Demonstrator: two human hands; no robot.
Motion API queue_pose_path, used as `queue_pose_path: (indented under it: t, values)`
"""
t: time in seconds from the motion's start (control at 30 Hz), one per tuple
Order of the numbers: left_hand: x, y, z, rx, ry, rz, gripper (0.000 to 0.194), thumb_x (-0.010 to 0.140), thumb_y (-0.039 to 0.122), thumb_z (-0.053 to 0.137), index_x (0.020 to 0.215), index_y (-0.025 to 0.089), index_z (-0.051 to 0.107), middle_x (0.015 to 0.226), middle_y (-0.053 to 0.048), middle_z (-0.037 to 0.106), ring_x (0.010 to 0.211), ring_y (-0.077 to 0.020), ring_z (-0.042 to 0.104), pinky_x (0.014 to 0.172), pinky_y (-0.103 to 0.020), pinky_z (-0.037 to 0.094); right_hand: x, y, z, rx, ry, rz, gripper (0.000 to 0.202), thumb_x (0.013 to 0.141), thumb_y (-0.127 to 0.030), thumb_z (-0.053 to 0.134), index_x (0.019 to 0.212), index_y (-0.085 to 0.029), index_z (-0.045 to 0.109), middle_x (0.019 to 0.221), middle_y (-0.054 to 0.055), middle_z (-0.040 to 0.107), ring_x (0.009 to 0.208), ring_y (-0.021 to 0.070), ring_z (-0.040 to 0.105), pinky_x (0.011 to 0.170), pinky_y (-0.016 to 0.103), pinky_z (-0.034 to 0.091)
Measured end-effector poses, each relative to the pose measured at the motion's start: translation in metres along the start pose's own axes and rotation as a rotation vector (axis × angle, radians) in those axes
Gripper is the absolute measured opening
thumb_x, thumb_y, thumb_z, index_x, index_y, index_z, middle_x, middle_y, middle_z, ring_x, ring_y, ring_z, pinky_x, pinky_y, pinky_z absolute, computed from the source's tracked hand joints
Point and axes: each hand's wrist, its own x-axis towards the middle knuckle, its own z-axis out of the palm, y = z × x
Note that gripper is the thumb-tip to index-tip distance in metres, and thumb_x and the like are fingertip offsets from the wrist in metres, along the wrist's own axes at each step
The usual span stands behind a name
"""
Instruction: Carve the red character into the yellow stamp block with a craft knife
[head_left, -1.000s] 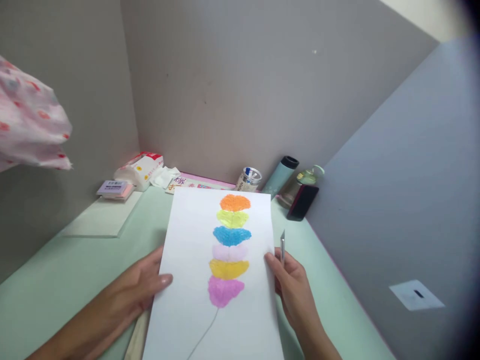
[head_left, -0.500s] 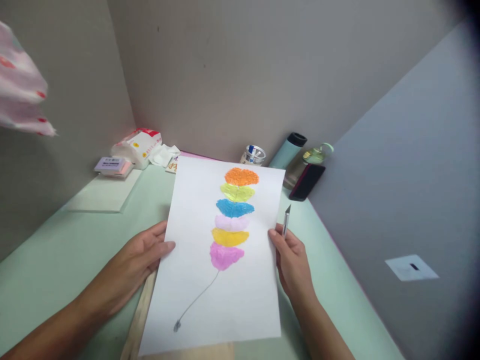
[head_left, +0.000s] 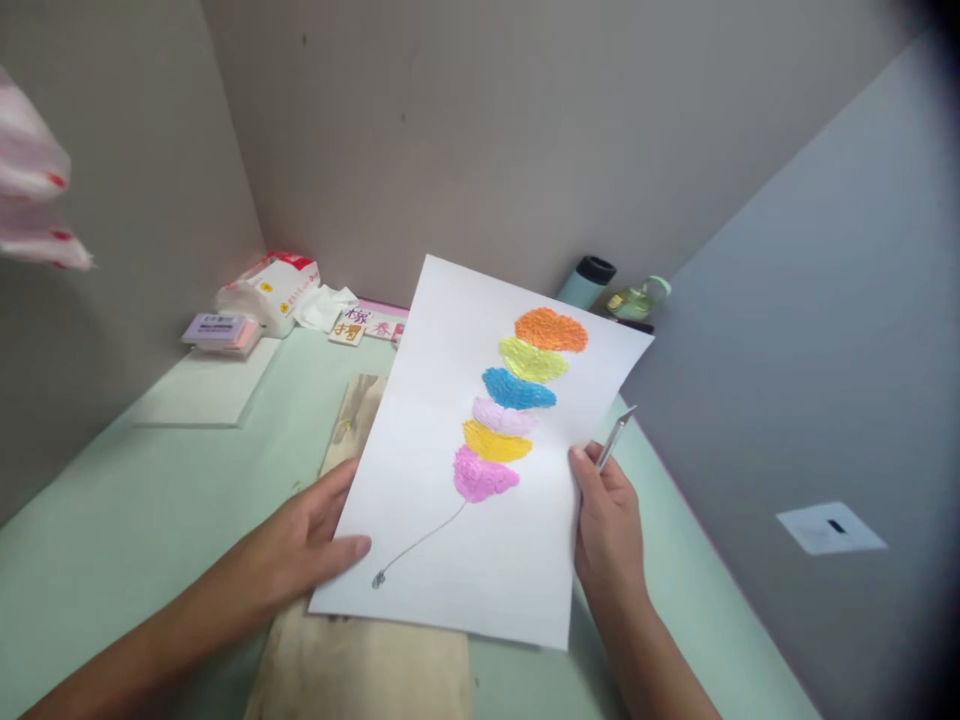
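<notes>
A white sheet of paper is held up between both hands, tilted to the right. It carries a column of coloured shapes, orange at the top, then yellow-green, blue, pale lilac, yellow and pink, and a thin drawn line runs from the pink one to a small dark knot. My left hand grips the lower left edge, thumb on the front. On the right edge, my right hand pinches the paper and also holds a craft knife, its blade pointing up. The fingers behind the sheet are hidden.
Below the paper lies a wooden board on the pale green table. Back left are a tissue pack, stacked small boxes and a white slab. Lettered cards, a blue bottle and a green bottle stand behind.
The paper has been raised and turned clockwise, its top moving right. My left hand has slid down to its lower corner. More of the board and the lettered cards shows.
</notes>
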Motion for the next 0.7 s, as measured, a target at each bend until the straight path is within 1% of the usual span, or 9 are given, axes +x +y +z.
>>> queue_pose_path:
  t: [0.07,0.1,0.17,0.23,0.37,0.5,0.63,0.7]
  values:
    - [0.002,-0.006,-0.001,0.032,-0.017,0.031,0.092,0.084,0.044,0.084,0.163,0.034,0.037,0.159,-0.006,0.054,0.149,-0.0405,0.045,0.118,-0.047,0.047,0.000,-0.001,0.000,0.033,-0.010,0.012,0.046,0.072,-0.055,0.087,0.099,-0.023,0.068,0.075,-0.001,0.077,0.064,0.0211,0.073,0.059,0.030,0.059]
    - [0.003,-0.009,-0.003,0.040,-0.023,0.041,0.092,0.084,0.047,0.083,0.163,0.034,0.037,0.159,-0.006,0.054,0.150,-0.0409,0.043,0.120,-0.048,0.045,-0.001,-0.001,0.000,0.046,-0.017,0.016,0.047,0.072,-0.055,0.087,0.099,-0.023,0.068,0.076,-0.001,0.077,0.065,0.0211,0.073,0.059,0.029,0.059]
    - [0.005,-0.016,-0.008,0.048,-0.054,0.041,0.086,0.090,0.051,0.077,0.163,0.035,0.035,0.160,-0.005,0.053,0.153,-0.0395,0.038,0.125,-0.050,0.038,-0.001,-0.001,-0.001,0.061,-0.029,0.013,0.048,0.072,-0.057,0.088,0.100,-0.022,0.068,0.079,0.000,0.078,0.065,0.0211,0.073,0.058,0.028,0.058]
    - [0.007,-0.024,-0.014,0.043,-0.055,0.035,0.081,0.094,0.053,0.070,0.164,0.037,0.032,0.160,-0.004,0.053,0.155,-0.0380,0.035,0.127,-0.051,0.033,-0.002,-0.002,-0.002,0.063,-0.029,0.009,0.049,0.073,-0.059,0.087,0.100,-0.022,0.069,0.080,0.001,0.079,0.066,0.0211,0.073,0.057,0.028,0.058]
    - [0.009,-0.035,-0.023,0.027,-0.009,0.040,0.078,0.096,0.050,0.069,0.164,0.035,0.033,0.160,-0.005,0.053,0.156,-0.0376,0.033,0.127,-0.053,0.032,-0.004,-0.003,-0.003,0.056,-0.022,0.005,0.051,0.073,-0.062,0.086,0.100,-0.022,0.069,0.081,0.002,0.079,0.067,0.0216,0.073,0.056,0.027,0.057]
    - [0.008,-0.031,-0.018,-0.025,0.042,0.031,0.078,0.093,0.050,0.073,0.162,0.035,0.039,0.155,-0.005,0.059,0.154,-0.0385,0.038,0.126,-0.053,0.036,-0.005,-0.002,-0.003,0.054,-0.032,0.001,0.052,0.075,-0.065,0.084,0.102,-0.022,0.070,0.086,0.003,0.081,0.071,0.0224,0.074,0.058,0.027,0.058]
    - [0.006,-0.023,-0.011,-0.020,0.100,0.016,0.077,0.089,0.053,0.077,0.157,0.034,0.048,0.152,-0.004,0.061,0.152,-0.0385,0.041,0.127,-0.052,0.034,-0.004,0.000,-0.004,0.060,-0.051,-0.006,0.051,0.079,-0.065,0.082,0.104,-0.023,0.071,0.093,0.003,0.081,0.077,0.0229,0.074,0.060,0.028,0.058]
    - [0.006,-0.024,-0.010,-0.025,0.123,0.022,0.076,0.086,0.054,0.080,0.154,0.033,0.052,0.150,-0.004,0.063,0.151,-0.0390,0.043,0.125,-0.052,0.038,-0.004,0.001,-0.005,0.066,-0.060,-0.006,0.051,0.080,-0.065,0.081,0.106,-0.023,0.071,0.094,0.003,0.081,0.078,0.0231,0.075,0.061,0.028,0.059]
